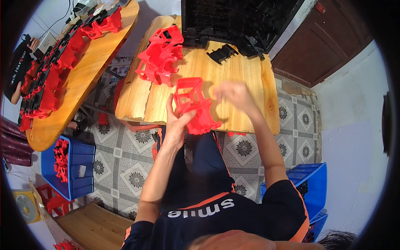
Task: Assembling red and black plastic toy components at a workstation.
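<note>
A red plastic frame (193, 104) with large openings is in my left hand (178, 125), thumb on its face and fingers behind. It is tilted above the near edge of the wooden table (250, 100). My right hand (235, 95) is over the table just to the right of the frame, apart from it. Motion smears its fingers, so what they hold, if anything, cannot be made out. Several similar red frames (160, 56) lie stacked at the table's left side. A loose black plastic part (222, 54) rests farther back, right of the middle.
A large black tray (241, 21) of black parts stands at the table's back. On the left, a curved wooden table (89, 58) bears a row of red and black pieces; a person (18, 66) is beyond it. Blue crates (79, 175) flank me on the floor.
</note>
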Tool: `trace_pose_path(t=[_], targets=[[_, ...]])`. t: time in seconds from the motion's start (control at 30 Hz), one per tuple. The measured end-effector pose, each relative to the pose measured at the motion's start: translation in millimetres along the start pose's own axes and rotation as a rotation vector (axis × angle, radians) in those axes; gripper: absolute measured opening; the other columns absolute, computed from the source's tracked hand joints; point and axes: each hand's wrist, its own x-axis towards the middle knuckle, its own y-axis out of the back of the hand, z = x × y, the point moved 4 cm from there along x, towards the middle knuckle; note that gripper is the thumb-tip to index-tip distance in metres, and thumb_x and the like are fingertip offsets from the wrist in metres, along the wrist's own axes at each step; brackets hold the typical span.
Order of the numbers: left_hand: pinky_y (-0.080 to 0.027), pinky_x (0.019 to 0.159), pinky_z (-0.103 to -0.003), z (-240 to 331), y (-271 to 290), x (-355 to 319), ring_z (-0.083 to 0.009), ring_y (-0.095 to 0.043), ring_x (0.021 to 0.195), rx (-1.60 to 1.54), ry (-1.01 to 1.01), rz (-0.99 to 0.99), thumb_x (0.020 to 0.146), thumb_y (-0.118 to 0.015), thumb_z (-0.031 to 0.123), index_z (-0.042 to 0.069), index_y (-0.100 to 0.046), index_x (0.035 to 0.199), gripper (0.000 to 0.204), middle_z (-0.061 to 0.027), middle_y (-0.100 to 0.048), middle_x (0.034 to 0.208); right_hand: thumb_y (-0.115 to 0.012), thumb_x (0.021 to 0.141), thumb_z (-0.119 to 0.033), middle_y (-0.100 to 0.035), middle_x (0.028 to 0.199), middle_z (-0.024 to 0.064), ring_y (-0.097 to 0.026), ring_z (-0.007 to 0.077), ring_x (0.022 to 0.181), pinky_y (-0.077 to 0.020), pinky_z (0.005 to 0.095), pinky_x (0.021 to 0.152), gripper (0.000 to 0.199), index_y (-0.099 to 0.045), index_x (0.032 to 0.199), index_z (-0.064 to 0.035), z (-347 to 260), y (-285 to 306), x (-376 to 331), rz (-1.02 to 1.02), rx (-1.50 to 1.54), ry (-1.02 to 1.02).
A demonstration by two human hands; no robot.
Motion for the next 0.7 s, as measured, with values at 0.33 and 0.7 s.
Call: trace_pose_path(t=[0.33, 0.7], targets=[[-0.039, 0.109, -0.051, -31.2, 40.3, -37.3, -0.0293, -0.042, 0.132, -0.295, -0.031, -0.031, 0.095, -0.06, 0.041, 0.018, -0.006, 0.154, 0.084, -0.0128, -0.039, 0.142, -0.063, 0.09, -0.021, -0.067, 0.108, 0.0146, -0.062, 0.033, 0.1, -0.0498, 0.0379, 0.088, 0.042, -0.059, 0.13, -0.0088, 154.7, 57.4, 86.2, 0.385, -0.586, -0.408], [-0.043, 0.107, -0.048, -15.0, 38.6, -42.3, -0.0265, -0.045, 0.13, -0.246, 0.062, 0.054, 0.099, -0.054, 0.036, 0.015, -0.016, 0.151, 0.068, -0.0134, -0.044, 0.137, -0.051, 0.096, -0.031, -0.065, 0.067, 0.0137, -0.066, 0.0242, 0.062, -0.0544, 0.0364, 0.057, 0.037, -0.066, 0.085, 0.0007, 102.1, 75.8, -6.4, 0.261, -0.334, -0.873]])
